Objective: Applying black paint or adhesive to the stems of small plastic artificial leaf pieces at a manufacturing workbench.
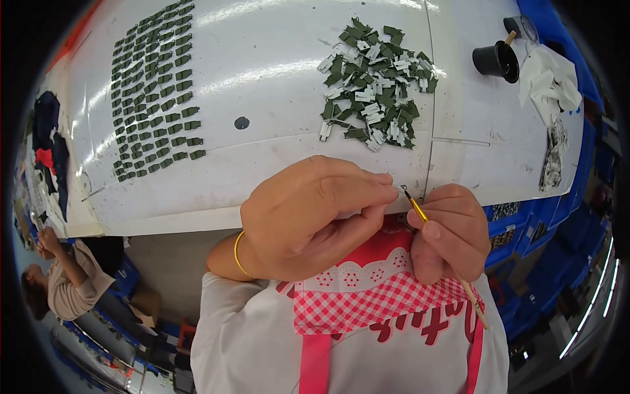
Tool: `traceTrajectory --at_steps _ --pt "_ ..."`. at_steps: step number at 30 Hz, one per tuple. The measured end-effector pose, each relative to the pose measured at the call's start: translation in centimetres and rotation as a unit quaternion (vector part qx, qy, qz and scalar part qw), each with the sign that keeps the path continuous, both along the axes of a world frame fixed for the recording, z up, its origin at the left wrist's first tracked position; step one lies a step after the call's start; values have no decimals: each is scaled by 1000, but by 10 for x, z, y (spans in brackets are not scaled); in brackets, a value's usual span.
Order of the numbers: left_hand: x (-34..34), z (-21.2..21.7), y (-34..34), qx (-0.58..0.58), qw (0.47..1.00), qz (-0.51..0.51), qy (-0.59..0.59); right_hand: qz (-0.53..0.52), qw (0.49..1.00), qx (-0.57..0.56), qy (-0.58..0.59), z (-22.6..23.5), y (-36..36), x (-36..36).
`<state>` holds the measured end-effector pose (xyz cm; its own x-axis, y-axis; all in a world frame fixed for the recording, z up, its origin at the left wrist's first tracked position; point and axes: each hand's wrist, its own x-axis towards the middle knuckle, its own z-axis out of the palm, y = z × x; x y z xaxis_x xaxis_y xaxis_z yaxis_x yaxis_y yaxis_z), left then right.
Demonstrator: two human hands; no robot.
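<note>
Many small dark-green pieces (pixel 154 88) lie in neat rows on the left part of the white surface (pixel 275 79), well apart from the hands; further right a loose heap of green and pale pieces (pixel 374 82) sits near the far edge of that surface. Left hand (pixel 308 217): grip closed, thumb and fingertips (pixel 377 187) pinched together on something very small just past the near edge of the surface; the item itself is almost wholly hidden by the fingers, so its shape and colour cannot be told, though it is probably one of the heap's pieces. Judgement: such a piece looks light, rigid and thin, easy to flick away or drop, so a firm fingertip pinch by its edges, leaving one face exposed, seems the right hold. Right hand (pixel 446 233): grip closed around a fine brush with a yellow handle (pixel 420 213), held like a pen, thumb on top, shaft running down and to the right past the palm. Brush tip (pixel 403 189) stands just beside the left fingertips; contact cannot be confirmed. Judgement: brush is light and stiff in the handle, soft at the tip; holding it low near the tip gives control. Both hands hover over a red-and-white apron (pixel 367 289). Far right on the surface: a small black cup (pixel 495 60) with a stick standing in it, then crumpled white cloth (pixel 548 82). Another person (pixel 62 276) sits at lower left, apart.
</note>
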<state>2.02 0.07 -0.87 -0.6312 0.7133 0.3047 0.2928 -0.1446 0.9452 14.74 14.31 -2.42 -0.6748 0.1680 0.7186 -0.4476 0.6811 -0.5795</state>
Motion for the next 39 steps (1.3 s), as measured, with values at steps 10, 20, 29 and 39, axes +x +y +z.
traceTrajectory --at_steps 10,20,29,39 --pt "0 2 0 -2 1000 -3 -7 -8 1000 -8 -15 2 1 0" --pt "0 1 1 -4 1000 -7 -14 3 999 -14 -32 4 4 2" --pt "-4 0 -2 -12 1000 -17 0 1 999 -24 -25 3 3 1" --pt "-2 4 -2 -31 999 -5 -15 3 999 -18 -51 5 3 1"
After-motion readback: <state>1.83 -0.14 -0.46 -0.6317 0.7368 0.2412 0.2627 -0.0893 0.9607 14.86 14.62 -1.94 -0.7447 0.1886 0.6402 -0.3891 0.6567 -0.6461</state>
